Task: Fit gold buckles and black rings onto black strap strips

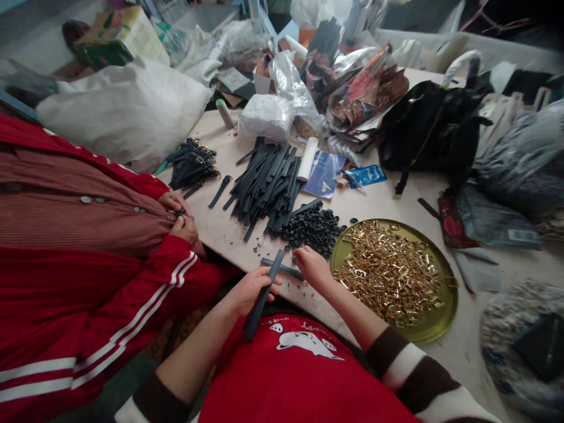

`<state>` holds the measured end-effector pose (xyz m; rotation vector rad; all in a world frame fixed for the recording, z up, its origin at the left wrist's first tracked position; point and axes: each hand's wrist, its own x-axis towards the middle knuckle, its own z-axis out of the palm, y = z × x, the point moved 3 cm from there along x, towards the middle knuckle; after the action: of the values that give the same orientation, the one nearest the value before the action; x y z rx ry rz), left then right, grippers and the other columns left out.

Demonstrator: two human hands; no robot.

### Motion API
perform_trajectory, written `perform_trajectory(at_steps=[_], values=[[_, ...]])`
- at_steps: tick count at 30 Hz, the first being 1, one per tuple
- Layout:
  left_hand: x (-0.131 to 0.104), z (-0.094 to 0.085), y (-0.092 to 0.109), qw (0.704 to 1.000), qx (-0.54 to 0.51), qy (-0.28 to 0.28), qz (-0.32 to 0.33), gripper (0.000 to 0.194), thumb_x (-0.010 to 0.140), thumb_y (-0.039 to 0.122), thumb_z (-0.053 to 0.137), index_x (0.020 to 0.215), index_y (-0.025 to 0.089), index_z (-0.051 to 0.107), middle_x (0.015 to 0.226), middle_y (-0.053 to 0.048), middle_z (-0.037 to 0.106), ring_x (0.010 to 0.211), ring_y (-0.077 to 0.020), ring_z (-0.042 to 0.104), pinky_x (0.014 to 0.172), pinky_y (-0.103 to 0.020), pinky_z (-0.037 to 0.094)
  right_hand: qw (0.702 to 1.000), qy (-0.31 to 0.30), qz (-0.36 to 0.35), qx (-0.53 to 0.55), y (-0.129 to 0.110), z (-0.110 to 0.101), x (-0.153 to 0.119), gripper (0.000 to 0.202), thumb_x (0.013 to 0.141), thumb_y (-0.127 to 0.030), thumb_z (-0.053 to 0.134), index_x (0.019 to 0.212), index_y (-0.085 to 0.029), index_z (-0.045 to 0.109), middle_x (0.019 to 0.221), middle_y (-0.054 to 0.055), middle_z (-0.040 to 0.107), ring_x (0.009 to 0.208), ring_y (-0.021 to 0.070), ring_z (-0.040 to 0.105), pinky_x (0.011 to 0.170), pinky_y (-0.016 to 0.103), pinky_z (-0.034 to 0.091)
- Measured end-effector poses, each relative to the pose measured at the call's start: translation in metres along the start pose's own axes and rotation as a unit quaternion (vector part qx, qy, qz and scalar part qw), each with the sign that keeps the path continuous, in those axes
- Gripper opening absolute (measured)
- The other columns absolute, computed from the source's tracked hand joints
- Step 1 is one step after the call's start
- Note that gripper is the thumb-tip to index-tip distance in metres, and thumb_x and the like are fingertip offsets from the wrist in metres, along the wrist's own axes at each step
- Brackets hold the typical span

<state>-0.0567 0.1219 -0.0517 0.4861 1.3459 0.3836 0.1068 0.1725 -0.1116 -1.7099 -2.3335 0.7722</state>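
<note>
My left hand is closed around a dark leather strap, which slants up past the fingers. Another dark strap lies flat on the table edge between my hands. At the near side of a heap of small black loops, my right hand has its fingers pinched together; what is in them, if anything, is too small to make out. Just right of that hand, a round gold tray holds a mound of gold-coloured buckles.
Behind the loops lies a pile of dark straps, with finished-looking buckled straps farther left. A co-worker's hands hold a small dark piece at left. Plastic bags, a white roll and a black bag crowd the back.
</note>
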Motion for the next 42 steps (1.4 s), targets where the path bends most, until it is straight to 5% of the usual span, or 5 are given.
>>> perform_trajectory(at_steps=[14, 20, 29, 38, 42], values=[[0.008, -0.027, 0.043, 0.994, -0.09, -0.068, -0.008, 0.021, 0.065, 0.014, 0.048, 0.084, 0.011, 0.056, 0.083, -0.005, 0.057, 0.058, -0.0062, 0.05, 0.046, -0.015, 0.038, 0.99, -0.013, 0.02, 0.136, -0.008, 0.006, 0.055, 0.017, 0.08, -0.023, 0.047, 0.092, -0.015, 0.056, 0.088, 0.009, 0.057, 0.079, 0.0193, 0.052, 0.071, 0.031, 0.039], [0.015, -0.019, 0.059, 0.992, -0.111, -0.012, 0.061, 0.023, 0.067, 0.009, 0.049, 0.089, 0.013, 0.055, 0.079, -0.001, 0.057, 0.06, -0.0061, 0.051, 0.05, -0.015, 0.039, 0.743, -0.063, 0.211, 0.632, -0.009, -0.008, 0.016, 0.03, 0.074, -0.043, 0.055, 0.092, -0.019, 0.057, 0.071, -0.002, 0.054, 0.059, 0.0097, 0.05, 0.059, 0.025, 0.042], [0.015, 0.011, 0.073, 0.893, -0.378, 0.091, 0.225, 0.027, 0.067, -0.002, 0.045, 0.086, 0.017, 0.045, 0.076, 0.001, 0.058, 0.084, -0.0125, 0.06, 0.087, -0.033, 0.044, 0.487, -0.007, 0.305, 0.819, -0.031, -0.019, -0.056, 0.027, 0.062, -0.03, 0.072, 0.083, -0.019, 0.06, 0.072, -0.002, 0.061, 0.061, 0.0067, 0.057, 0.056, 0.016, 0.049], [-0.019, 0.059, 0.021, 0.918, -0.192, 0.11, 0.328, 0.019, 0.074, 0.011, 0.048, 0.092, 0.019, 0.045, 0.093, -0.001, 0.06, 0.094, -0.0132, 0.056, 0.087, -0.032, 0.043, 0.466, 0.118, 0.273, 0.833, -0.01, -0.027, -0.109, 0.017, 0.066, -0.027, 0.07, 0.076, -0.019, 0.059, 0.072, -0.001, 0.064, 0.066, 0.0101, 0.063, 0.063, 0.018, 0.054], [-0.037, 0.069, -0.005, 0.95, 0.037, -0.043, 0.306, 0.024, 0.072, 0.021, 0.058, 0.096, 0.017, 0.055, 0.1, -0.005, 0.059, 0.09, -0.0151, 0.056, 0.085, -0.029, 0.043, 0.534, 0.144, 0.283, 0.784, 0.015, -0.03, -0.12, 0.023, 0.064, -0.03, 0.071, 0.078, -0.018, 0.058, 0.071, -0.001, 0.063, 0.06, 0.008, 0.06, 0.06, 0.017, 0.053]])
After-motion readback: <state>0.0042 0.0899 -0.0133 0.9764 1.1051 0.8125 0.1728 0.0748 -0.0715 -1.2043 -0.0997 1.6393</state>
